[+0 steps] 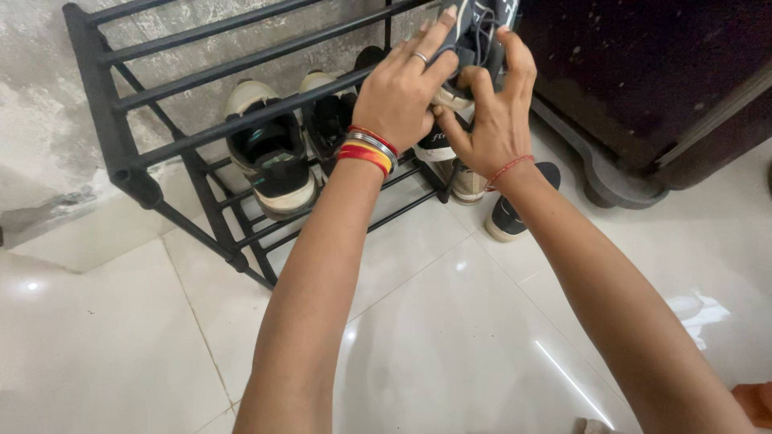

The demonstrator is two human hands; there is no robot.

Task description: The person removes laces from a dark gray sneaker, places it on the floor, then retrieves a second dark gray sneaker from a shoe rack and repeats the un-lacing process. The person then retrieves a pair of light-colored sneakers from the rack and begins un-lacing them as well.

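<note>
Dark grey lace-up shoe with pale sole (474, 44) held up at the right end of the black metal tube shoe rack (121, 157), level with the upper bars, partly cut off by the top edge of view. Left hand (398, 96) wrapped over the shoe's near side, fingers spread and pressed on the upper, ring on one finger, red and yellow bangles (368, 151) at the wrist. Right hand (490, 120) clasping from the right, thumb under the sole edge, fingers curled over the laces. Shoe clamped between both palms. Long axis roughly upright; toe direction cannot be told. Black-and-cream sneaker (273, 161) on the lower shelf. Dark slip-on shoe with pale sole (511, 213) on the white tiled floor (450, 321), below the right wrist.
</note>
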